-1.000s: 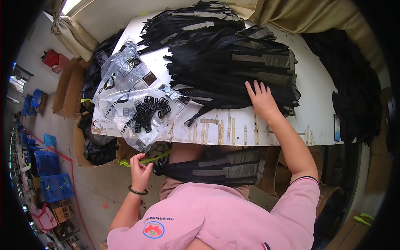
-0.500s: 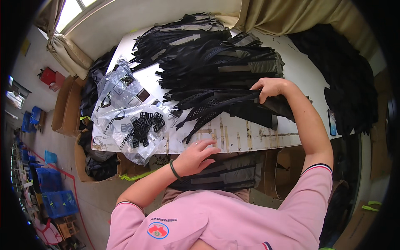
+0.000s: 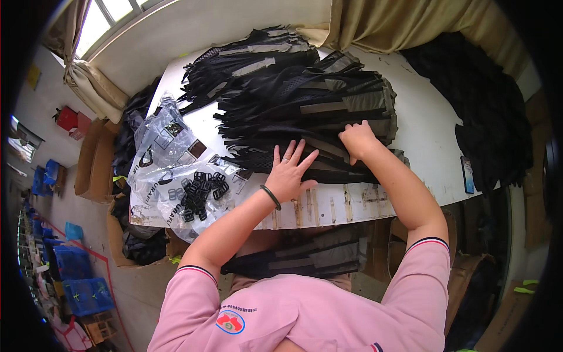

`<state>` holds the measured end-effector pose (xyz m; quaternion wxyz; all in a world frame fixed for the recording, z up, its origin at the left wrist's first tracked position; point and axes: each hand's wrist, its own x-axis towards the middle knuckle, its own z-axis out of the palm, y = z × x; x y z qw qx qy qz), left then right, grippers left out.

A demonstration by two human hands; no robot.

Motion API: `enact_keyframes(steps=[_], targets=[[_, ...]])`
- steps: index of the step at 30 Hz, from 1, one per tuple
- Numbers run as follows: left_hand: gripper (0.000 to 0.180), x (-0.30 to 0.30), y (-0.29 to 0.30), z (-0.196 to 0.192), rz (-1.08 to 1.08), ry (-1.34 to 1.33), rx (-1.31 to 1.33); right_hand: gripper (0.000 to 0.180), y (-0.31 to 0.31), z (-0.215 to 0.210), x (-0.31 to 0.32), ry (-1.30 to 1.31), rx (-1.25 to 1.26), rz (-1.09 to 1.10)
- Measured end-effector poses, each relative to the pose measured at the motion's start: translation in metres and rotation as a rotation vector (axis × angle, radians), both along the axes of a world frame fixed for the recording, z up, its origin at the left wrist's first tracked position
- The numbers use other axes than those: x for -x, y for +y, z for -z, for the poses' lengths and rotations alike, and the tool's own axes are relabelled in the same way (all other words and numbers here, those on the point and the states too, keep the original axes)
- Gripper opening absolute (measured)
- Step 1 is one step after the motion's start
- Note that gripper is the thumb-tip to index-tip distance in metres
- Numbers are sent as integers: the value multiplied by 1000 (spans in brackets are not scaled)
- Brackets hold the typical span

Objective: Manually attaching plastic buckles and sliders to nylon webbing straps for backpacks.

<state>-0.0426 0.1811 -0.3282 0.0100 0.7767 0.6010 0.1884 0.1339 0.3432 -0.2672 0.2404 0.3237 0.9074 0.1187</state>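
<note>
Layered black fabric pieces [image 3: 275, 120] with mesh parts and grey panels lie in a long stack on the white table, their strip-like ends pointing left. My left hand [image 3: 287, 176] rests flat, fingers spread, over the strips on the near side of this stack. Further right, my right hand [image 3: 359, 142] is closed on the edge of a black fabric piece [image 3: 328, 149] at the top near side, thumb toward me and fingers curled; the exact grip is partly hidden. Another black piece with grey panels [image 3: 316, 255] hangs across my lap below the table edge.
A clear plastic bag [image 3: 164, 158] with black plastic buckles [image 3: 202, 193] lies left of the stack. A phone [image 3: 467, 175] sits at the right edge, beside a dark fabric heap [image 3: 492, 111]. Cardboard boxes [image 3: 94, 158] stand left of the table.
My right hand has moved left and slightly toward me, and the black mesh piece now lies along the stack. My left hand has gone from the table edge up onto the fabric.
</note>
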Motion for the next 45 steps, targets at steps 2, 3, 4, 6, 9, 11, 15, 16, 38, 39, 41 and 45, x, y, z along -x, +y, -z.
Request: enact_keyframes(steps=[2, 3, 4, 6, 9, 11, 15, 16, 38, 39, 41, 45], targets=[[77, 4, 13, 14, -41, 2, 97, 37, -11, 12, -8, 233, -45, 53], [77, 6, 18, 19, -59, -4, 125, 26, -17, 18, -11, 472, -85, 102], [77, 7, 24, 18, -67, -10, 121, 17, -29, 19, -13, 633, 38, 175], [78, 5, 30, 14, -12, 10, 209, 20, -38, 48, -17, 882, 73, 317], [78, 23, 34, 25, 41, -171, 174, 23, -47, 51, -10, 1020, 79, 273], [77, 24, 31, 21, 25, -231, 150, 24, -46, 53, -10, 1037, 81, 214], [68, 7, 19, -1, 52, -870, 89, 30, -45, 40, 0, 1038, 38, 28], [64, 1, 17, -8, 86, -1205, 128, 32, -49, 31, 3, 1005, 219, 49], [14, 80, -167, 5, -407, -1749, 324, 9, -270, 19, -113, 591, 466, -140], [16, 77, -181, 6, -457, -1696, 311, 9, -273, 21, -109, 589, 482, -132], [13, 78, -200, 13, -520, -1609, 266, 15, -269, 26, -86, 388, 690, -91], [11, 68, -216, 12, -530, -1564, 140, 31, -270, 30, 24, 1243, 745, 79]])
